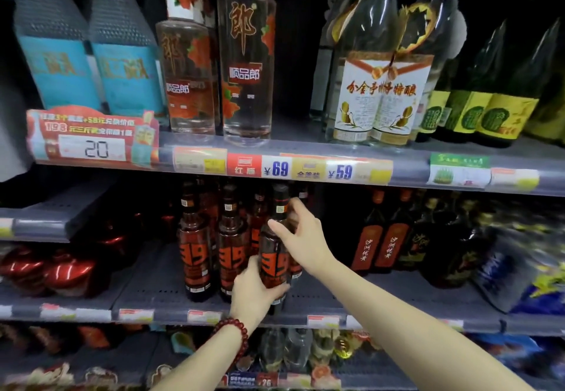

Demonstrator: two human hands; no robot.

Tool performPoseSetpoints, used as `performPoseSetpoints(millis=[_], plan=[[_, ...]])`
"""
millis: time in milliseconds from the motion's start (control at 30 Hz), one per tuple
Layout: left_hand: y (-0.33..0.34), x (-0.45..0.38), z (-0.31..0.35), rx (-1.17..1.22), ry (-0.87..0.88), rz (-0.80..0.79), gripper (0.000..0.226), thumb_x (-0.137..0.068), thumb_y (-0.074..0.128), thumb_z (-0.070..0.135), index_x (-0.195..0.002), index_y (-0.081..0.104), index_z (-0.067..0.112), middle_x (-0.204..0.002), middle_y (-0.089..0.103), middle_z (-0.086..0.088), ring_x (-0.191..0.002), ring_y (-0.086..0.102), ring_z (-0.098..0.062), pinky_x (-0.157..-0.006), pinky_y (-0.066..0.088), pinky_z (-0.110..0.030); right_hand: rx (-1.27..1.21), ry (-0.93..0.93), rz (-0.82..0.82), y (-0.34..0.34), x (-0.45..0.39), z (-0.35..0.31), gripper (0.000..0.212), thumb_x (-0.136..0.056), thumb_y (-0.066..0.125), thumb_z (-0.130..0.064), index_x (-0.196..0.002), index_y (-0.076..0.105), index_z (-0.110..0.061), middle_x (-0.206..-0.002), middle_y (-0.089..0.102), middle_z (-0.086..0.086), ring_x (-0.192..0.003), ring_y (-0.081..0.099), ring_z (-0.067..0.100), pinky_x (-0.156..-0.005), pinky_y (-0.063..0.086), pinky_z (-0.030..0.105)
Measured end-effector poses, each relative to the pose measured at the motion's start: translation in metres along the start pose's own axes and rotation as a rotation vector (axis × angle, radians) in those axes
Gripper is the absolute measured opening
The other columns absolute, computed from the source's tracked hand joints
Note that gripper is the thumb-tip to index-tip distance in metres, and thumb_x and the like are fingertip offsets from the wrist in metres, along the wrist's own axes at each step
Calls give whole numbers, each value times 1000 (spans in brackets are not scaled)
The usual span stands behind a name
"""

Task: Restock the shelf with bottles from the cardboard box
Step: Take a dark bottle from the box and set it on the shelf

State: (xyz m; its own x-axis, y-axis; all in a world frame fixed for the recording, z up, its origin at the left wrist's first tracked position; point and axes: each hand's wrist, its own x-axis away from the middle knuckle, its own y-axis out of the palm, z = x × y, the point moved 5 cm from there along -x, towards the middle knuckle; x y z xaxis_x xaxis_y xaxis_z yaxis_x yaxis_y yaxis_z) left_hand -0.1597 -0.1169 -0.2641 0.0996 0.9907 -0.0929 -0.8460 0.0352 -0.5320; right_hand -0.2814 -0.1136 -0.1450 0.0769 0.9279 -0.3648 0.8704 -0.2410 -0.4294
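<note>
I see both hands on one dark "39" bottle [274,256] at the middle shelf [321,299] front edge, right of two matching bottles: left hand [255,291] wrapped around its base, right hand [301,231] gripping its shoulder, bottle roughly upright.

Single head-worn wide-angle view, close to the shelving, facing forward and slightly down, the middle shelf [305,308] level with the grip, both forearms entering from the bottom edge
</note>
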Motion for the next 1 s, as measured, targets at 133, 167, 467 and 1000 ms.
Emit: performPoseSetpoints(millis=[133, 167, 467, 1000], plan=[[4, 0, -1, -65, -24, 129, 71, -67, 83, 39, -127, 49, 21, -116, 64, -1, -108, 60, -18, -84, 48, -25, -59, 0, -10, 5, -6, 14, 29, -87, 65, -30, -113, 54, -25, -107, 68, -13, -106, 61, 3, -96, 48, 31], [6, 0, -2, -81, -30, 157, 74, -67, 82, 40, -129, 47, 20, -117, 63, -2, -109, 59, -19, -83, 47, -24, -65, -2, -17, 6, -8, 16, 31, -87, 65, -30, -116, 53, -24, -111, 67, -12, -110, 60, 4, -98, 47, 31], [11, -1, -7, -104, -59, 261, 85, -73, 79, 39, -142, 36, 13, -125, 62, -10, -114, 60, -25, -87, 48, -29, -94, -50, -27, 14, -14, 25, 40, -88, 65, -28, -125, 52, -23, -120, 64, -11, -117, 57, 2, -104, 44, 27], [23, 7, -11, 10, -103, 324, 73, -80, 76, 30, -140, 38, 13, -128, 59, -9, -115, 58, -23, -90, 51, -31, 33, -34, -8, 25, -18, 35, 49, -84, 69, -38, -127, 52, -24, -111, 59, -25, -104, 52, -15, -93, 40, 8]])
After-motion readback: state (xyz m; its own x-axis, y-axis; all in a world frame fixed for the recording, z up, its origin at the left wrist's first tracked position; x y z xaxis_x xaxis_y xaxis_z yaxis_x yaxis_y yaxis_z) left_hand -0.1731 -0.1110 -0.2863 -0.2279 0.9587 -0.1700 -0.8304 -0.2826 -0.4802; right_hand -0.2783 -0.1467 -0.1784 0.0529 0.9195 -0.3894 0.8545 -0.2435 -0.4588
